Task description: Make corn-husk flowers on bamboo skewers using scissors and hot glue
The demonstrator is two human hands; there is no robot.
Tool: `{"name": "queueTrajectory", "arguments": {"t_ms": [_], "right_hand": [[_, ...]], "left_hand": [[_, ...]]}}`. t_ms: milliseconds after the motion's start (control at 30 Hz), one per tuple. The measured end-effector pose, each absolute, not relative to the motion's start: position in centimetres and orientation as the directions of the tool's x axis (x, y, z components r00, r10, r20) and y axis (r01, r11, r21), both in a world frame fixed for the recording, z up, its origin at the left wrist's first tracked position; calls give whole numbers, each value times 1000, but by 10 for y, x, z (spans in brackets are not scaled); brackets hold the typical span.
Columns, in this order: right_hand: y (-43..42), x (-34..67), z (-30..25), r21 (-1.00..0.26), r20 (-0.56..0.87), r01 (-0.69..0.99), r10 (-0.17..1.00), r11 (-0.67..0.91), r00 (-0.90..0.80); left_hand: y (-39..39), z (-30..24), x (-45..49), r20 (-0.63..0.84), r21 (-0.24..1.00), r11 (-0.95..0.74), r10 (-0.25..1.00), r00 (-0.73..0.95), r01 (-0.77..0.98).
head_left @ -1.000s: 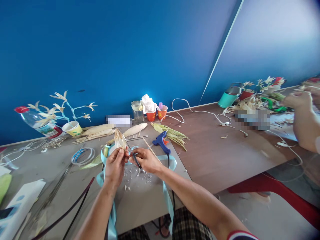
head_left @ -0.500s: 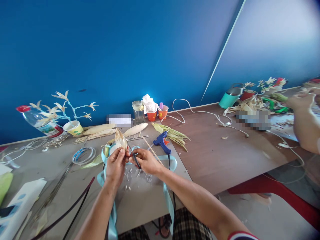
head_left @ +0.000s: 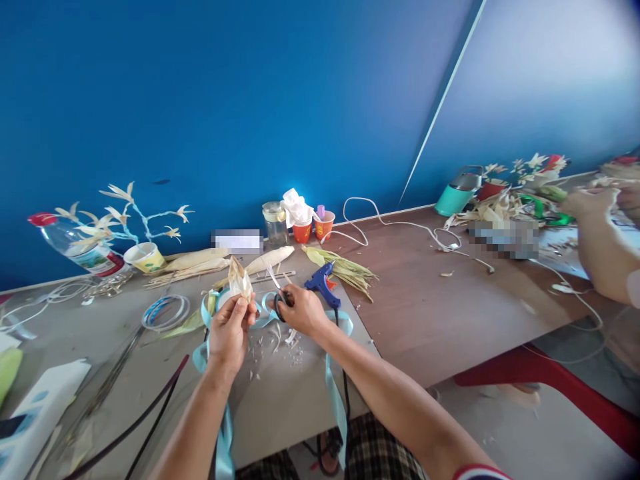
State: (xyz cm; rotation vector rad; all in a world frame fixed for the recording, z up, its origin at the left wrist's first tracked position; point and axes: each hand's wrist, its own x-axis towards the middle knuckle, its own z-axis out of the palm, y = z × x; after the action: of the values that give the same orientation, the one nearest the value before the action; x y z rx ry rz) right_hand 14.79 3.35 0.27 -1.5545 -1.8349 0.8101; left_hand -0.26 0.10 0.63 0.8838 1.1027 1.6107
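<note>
Holding husk (head_left: 240, 280) in left hand (head_left: 231, 328), scissors (head_left: 275, 280) in right hand (head_left: 302, 309)

Just below centre, the pale, pointed corn husk (head_left: 238, 280) looks dry, papery and creased; the black-handled scissors (head_left: 275, 279) show smooth, bright metal blades. At lower centre, the long light-blue ribbon (head_left: 225, 441) has a satiny gloss. The pistol-shaped blue glue gun (head_left: 320, 283) near centre looks like smooth plastic, the clear, red-capped bottle (head_left: 103, 263) at left shiny plastic.
</note>
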Motion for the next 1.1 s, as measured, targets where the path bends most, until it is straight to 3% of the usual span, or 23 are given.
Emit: {"name": "queueTrajectory", "arguments": {"t_ms": [133, 567, 633, 733, 833, 1000, 1100], "right_hand": [[40, 153, 4, -624, 56, 772, 992, 121, -110], [46, 158, -3, -637, 73, 759, 991, 136, -116], [48, 158, -4, -745, 75, 656, 992, 122, -100], [49, 156, -1, -971, 11, 232, 980, 58, -199], [45, 155, 6, -987, 17, -157, 937, -40, -350], [37, 155, 15, -962, 6, -251, 908, -109, -419], [37, 154, 14, -940, -2, -315, 924, -133, -384]], "left_hand": [[1, 6, -4, 54, 951, -130, 964, -261, -281], [-1, 6, -5, 40, 948, -110, 973, -229, -299], [0, 7, -4, 50, 948, -118, 972, -228, -295], [1, 7, -4, 49, 942, -125, 969, -243, -310], [1, 7, -3, 31, 937, -122, 963, -269, -328], [1, 6, -2, 13, 948, -95, 965, -262, -303], [3, 1, -4, 64, 972, -128, 953, -296, -199]]}}
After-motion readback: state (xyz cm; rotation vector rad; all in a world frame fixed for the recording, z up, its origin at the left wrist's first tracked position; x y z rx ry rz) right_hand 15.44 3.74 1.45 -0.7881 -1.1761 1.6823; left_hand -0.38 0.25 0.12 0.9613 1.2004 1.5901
